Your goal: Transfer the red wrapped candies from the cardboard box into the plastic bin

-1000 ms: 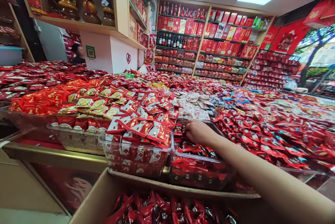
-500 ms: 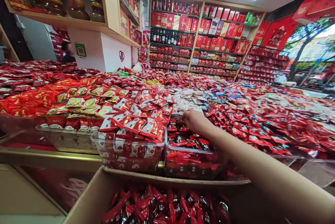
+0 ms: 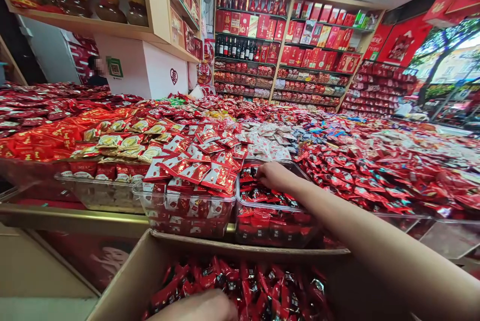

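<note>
My right hand (image 3: 274, 176) reaches into a clear plastic bin (image 3: 270, 207) of red-and-black candy packets (image 3: 258, 196). Its fingers are bent together down onto the packets at the bin's far left corner, and what they grip is hidden. My forearm stretches in from the lower right. Just below the bin stands an open cardboard box (image 3: 225, 247) filled with the same red-and-black packets (image 3: 270, 288). My left hand (image 3: 198, 307) shows at the bottom edge, resting on the packets in the box with its fingers hidden.
A clear bin heaped with red-and-white packets (image 3: 195, 171) stands left of my right hand. Red candy piles cover the wide counter (image 3: 375, 166). Shelves of red boxes and bottles (image 3: 285, 46) line the back wall. A person (image 3: 95, 68) stands at the far left.
My left hand has come into view over the cardboard box at the bottom. My right hand stays at the bin's far left corner. The camera has shifted slightly.
</note>
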